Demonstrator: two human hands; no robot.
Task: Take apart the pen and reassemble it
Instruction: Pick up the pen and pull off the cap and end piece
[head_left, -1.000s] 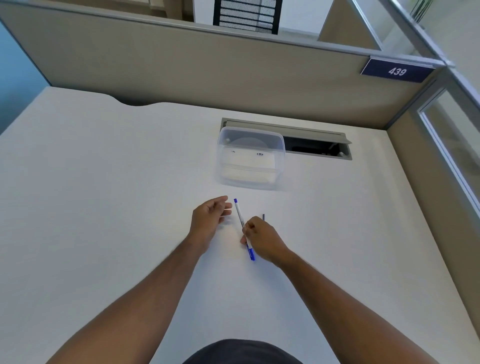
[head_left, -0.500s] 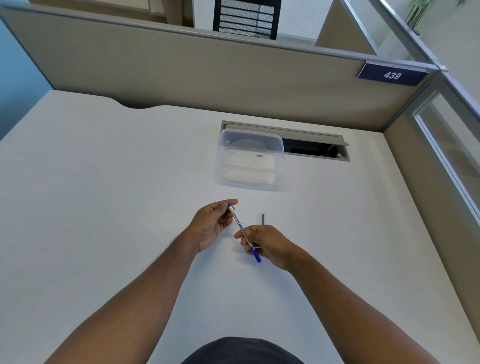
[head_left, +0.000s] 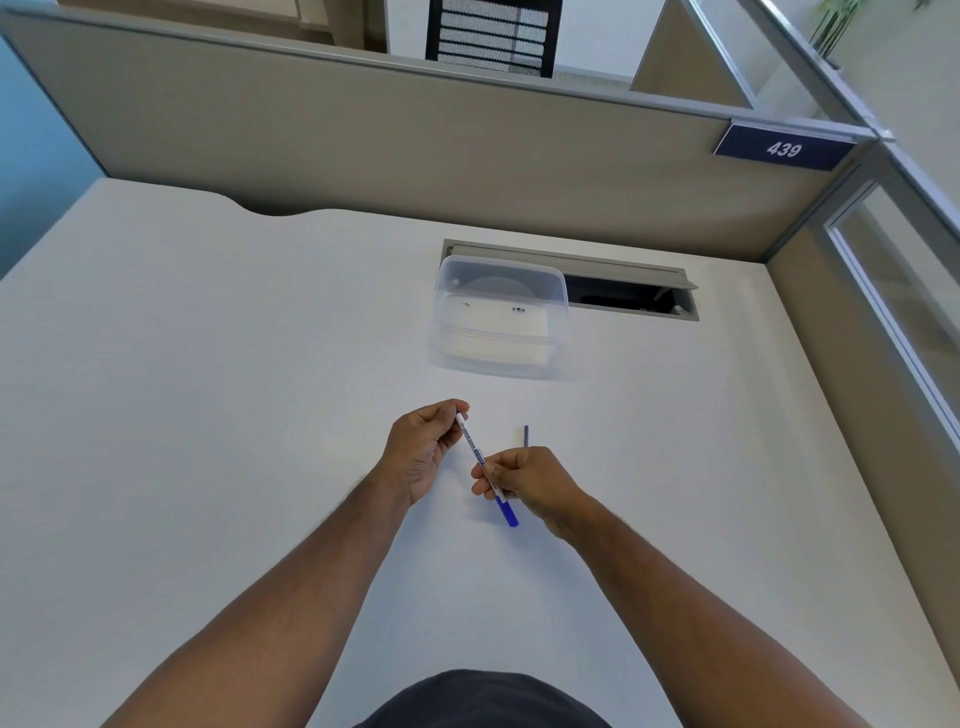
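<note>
At centre frame, the pen (head_left: 485, 467) has come up off the white bench (head_left: 208, 415), where it lay a second ago. The left hand (head_left: 423, 447) fingers pinch its upper end; the right hand (head_left: 524, 480) fingers clamp near the blue cap. Both hands now seem set to pull it apart. A small dark piece (head_left: 525, 435) lies just beyond.

White pen (head_left: 475, 453) with blue cap — tilted, held at both ends; thin dark refill (head_left: 525, 435) lies beside.

pen (head_left: 474, 449) between hands | container (head_left: 498, 317) behind, on desk (head_left: 208, 364)
</note>
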